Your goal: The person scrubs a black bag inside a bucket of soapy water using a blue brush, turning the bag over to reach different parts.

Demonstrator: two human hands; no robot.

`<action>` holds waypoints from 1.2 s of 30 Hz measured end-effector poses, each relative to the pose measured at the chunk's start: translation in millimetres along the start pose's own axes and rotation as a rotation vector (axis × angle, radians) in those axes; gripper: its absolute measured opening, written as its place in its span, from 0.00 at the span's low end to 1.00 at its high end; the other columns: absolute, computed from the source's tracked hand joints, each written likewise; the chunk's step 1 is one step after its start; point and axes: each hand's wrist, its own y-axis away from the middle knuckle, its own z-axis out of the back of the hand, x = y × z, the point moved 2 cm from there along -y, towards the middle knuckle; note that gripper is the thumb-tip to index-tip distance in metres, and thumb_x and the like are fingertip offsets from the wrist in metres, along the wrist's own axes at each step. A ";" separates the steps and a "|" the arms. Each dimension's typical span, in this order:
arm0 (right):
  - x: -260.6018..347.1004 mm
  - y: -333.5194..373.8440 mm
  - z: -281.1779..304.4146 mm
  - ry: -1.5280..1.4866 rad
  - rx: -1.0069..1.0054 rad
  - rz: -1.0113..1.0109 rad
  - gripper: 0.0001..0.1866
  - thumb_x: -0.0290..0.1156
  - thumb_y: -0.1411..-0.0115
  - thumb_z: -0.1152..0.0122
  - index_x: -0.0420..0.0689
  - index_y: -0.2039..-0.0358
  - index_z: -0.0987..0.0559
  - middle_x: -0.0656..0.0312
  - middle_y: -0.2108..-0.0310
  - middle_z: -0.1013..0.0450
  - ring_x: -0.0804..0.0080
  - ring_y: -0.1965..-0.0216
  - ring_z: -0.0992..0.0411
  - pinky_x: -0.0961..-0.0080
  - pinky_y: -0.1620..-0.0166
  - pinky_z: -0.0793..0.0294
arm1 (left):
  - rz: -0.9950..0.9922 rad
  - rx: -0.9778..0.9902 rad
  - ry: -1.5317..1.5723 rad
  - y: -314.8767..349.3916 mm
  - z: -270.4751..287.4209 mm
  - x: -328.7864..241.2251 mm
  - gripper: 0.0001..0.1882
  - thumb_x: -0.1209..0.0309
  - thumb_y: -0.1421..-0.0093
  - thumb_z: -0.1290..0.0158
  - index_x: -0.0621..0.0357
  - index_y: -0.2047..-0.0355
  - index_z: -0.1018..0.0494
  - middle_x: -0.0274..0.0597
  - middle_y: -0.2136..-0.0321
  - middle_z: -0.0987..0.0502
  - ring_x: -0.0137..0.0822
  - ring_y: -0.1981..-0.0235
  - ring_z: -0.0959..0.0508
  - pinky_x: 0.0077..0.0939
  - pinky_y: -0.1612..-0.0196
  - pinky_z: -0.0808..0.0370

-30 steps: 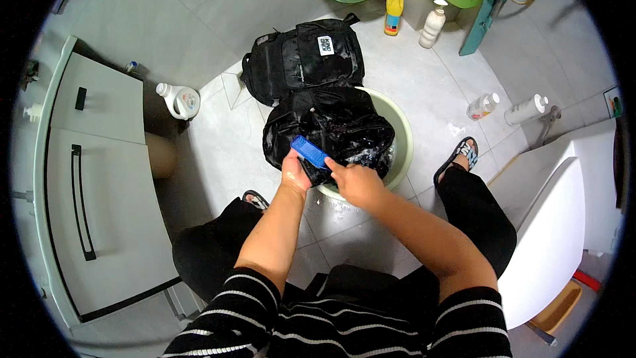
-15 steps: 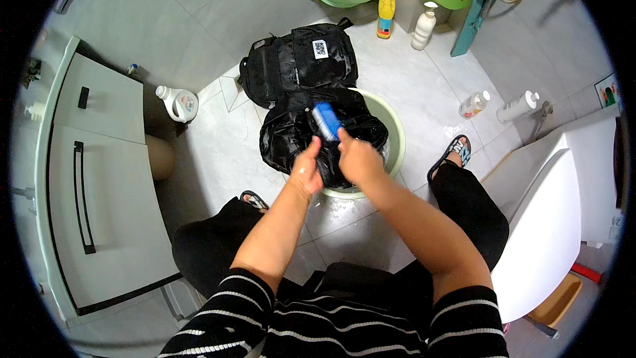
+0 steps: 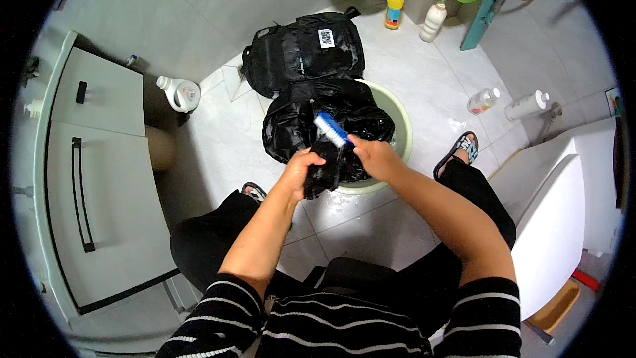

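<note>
My right hand is closed round the handle of a blue scrub brush, whose white bristles show. The brush head is over the wet black backpack, part of which lies in a pale green basin. My left hand grips a bunched piece of the black fabric at the basin's near left side, thumb on top. The backpack's upper section, with a white label, spreads past the far rim onto the tiles. Most of the basin's inside is hidden under the fabric.
A white jug stands left by the cabinet. Beyond the bag are a yellow bottle and a white pump bottle. Two more bottles stand at right, near a white toilet. Wet spots mark the floor tiles.
The brush has swung from upright to a slant, its bristles now showing. My left hand has drawn a fold of black fabric toward me. The whole view has shifted slightly.
</note>
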 end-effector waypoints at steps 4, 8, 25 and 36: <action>31.9 -5.1 3.9 -0.143 -0.101 0.053 0.20 0.33 0.40 0.50 0.53 0.46 0.31 0.46 0.70 0.27 0.55 0.72 0.27 0.69 0.66 0.29 | -0.131 -0.198 0.140 10.8 25.6 -46.9 0.13 0.67 0.47 0.48 0.65 0.65 0.27 0.43 0.71 0.23 0.37 0.73 0.23 0.27 0.65 0.24; 82.0 -7.9 -7.9 -0.148 -0.059 0.216 0.21 0.38 0.39 0.53 0.57 0.44 0.34 0.46 0.71 0.27 0.48 0.72 0.28 0.57 0.68 0.29 | -0.334 -0.178 -0.272 24.3 38.4 -86.8 0.15 0.64 0.41 0.50 0.66 0.64 0.27 0.42 0.69 0.22 0.31 0.72 0.23 0.22 0.65 0.27; 23.1 -19.6 -37.5 0.028 0.166 -0.125 0.20 0.37 0.39 0.53 0.60 0.45 0.33 0.49 0.66 0.27 0.49 0.66 0.27 0.60 0.62 0.29 | -0.298 -0.142 0.135 15.7 84.9 -59.7 0.17 0.67 0.54 0.53 0.64 0.66 0.27 0.47 0.68 0.23 0.43 0.68 0.23 0.33 0.59 0.26; -36.4 -35.2 -21.8 -0.082 -0.232 -0.391 0.19 0.37 0.40 0.54 0.52 0.48 0.29 0.47 0.63 0.27 0.48 0.60 0.29 0.58 0.58 0.29 | -0.506 0.160 0.100 -40.4 2.6 -100.5 0.29 0.55 0.41 0.51 0.61 0.45 0.39 0.44 0.46 0.35 0.40 0.45 0.35 0.43 0.40 0.44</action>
